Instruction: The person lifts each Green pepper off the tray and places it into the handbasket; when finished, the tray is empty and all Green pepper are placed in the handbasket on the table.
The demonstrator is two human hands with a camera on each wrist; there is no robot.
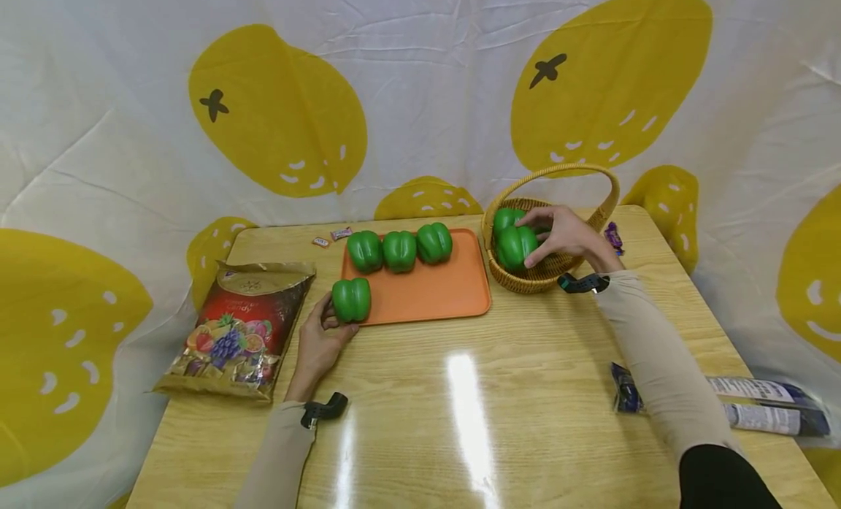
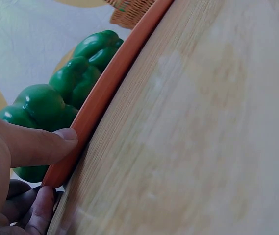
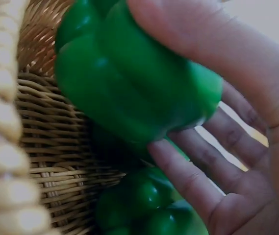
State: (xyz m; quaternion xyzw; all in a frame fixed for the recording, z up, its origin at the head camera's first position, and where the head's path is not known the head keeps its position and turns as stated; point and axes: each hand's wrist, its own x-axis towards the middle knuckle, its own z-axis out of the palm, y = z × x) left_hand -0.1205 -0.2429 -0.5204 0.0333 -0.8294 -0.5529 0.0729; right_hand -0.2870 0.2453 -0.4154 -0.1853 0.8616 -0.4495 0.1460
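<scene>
In the head view, my right hand (image 1: 566, 233) grips a green bell pepper (image 1: 515, 247) inside the wicker basket (image 1: 525, 282), thumb on one side and fingers on the other. A second pepper (image 3: 146, 203) lies lower in the basket in the right wrist view. My left hand (image 1: 320, 346) holds the near left corner of the orange tray (image 1: 430, 293); its thumb (image 2: 63, 139) presses on the rim and a finger sits under the edge. Next to that hand, one pepper (image 1: 351, 299) rests at the tray's corner. Three more, including this pepper (image 1: 399, 251), line its far side.
A bag of fruit candy (image 1: 239, 326) lies left of the tray. Small wrapped candies (image 1: 342, 234) are behind the tray, and a purple one (image 1: 614, 237) is right of the basket. The basket's tall handle (image 1: 558, 169) arches over it. Dark packages (image 1: 762, 407) lie under the right forearm.
</scene>
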